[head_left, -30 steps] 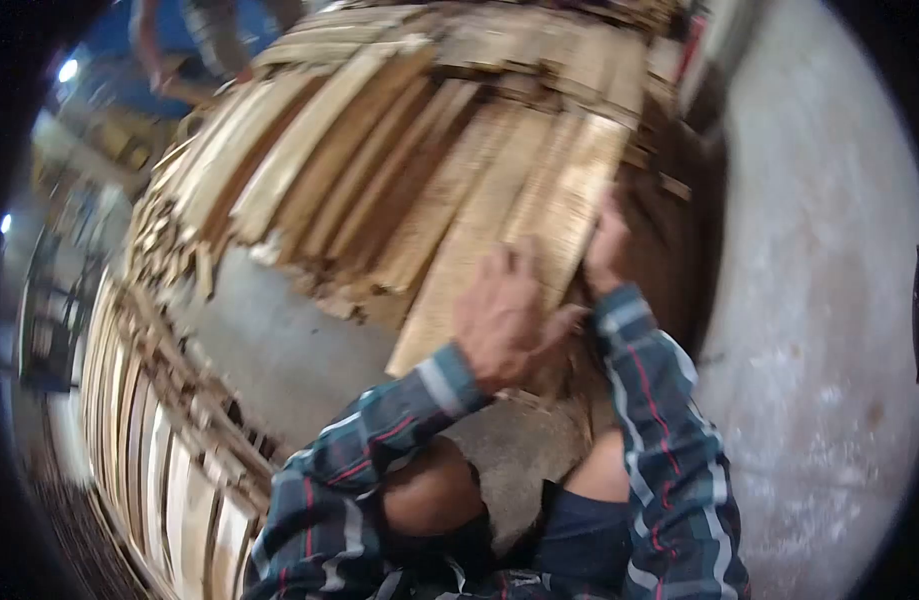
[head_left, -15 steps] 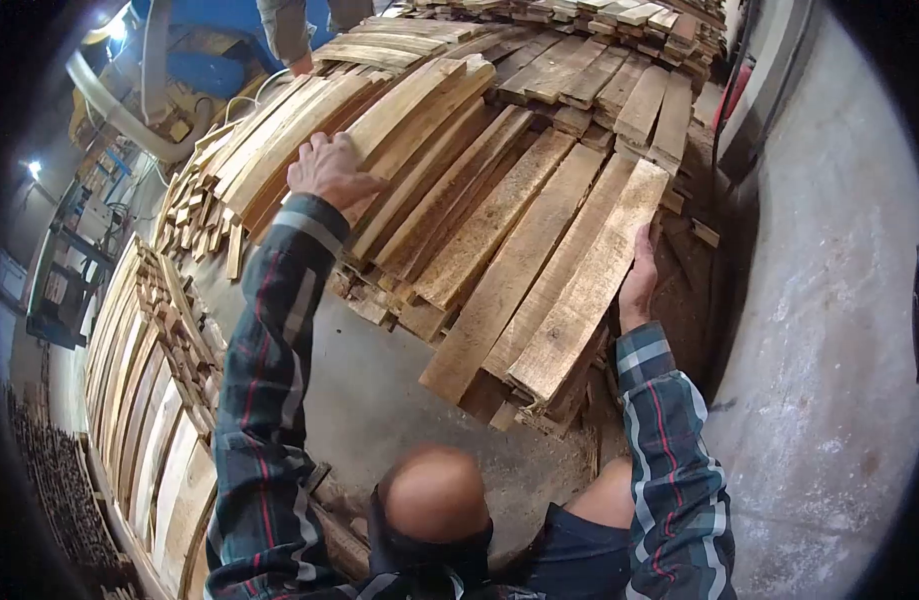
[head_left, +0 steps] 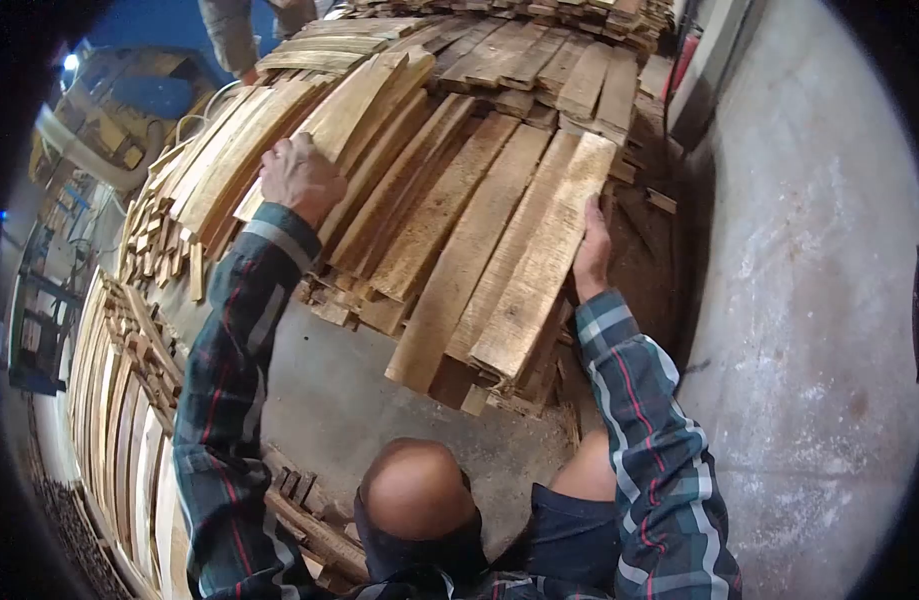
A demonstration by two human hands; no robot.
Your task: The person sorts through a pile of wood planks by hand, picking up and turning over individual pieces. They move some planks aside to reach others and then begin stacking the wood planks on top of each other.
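My left hand (head_left: pixel 301 180) is closed over a pale wooden plank (head_left: pixel 354 110) on the left part of the stack, its fingers curled at the edge. The plank's near end shows just left of the wrist. At the stack's right side, my right hand (head_left: pixel 592 250) lies with fingers stretched along the long edge of the outermost plank (head_left: pixel 544 255). Some of its fingertips are hidden by that edge. Between the hands, several brown planks (head_left: pixel 444 205) lie side by side on lower layers.
More planks (head_left: pixel 504 50) are stacked farther back. A second pile (head_left: pixel 109 390) stands at lower left, and a grey wall (head_left: pixel 809 250) runs along the right. Another person's legs (head_left: pixel 229 35) show at the top. Concrete floor (head_left: pixel 324 390) lies before my knees.
The view has shifted, so the stack appears farther left and higher. My left hand has come slightly nearer along the pale plank, its fingers now more curled. My right hand stays at the edge.
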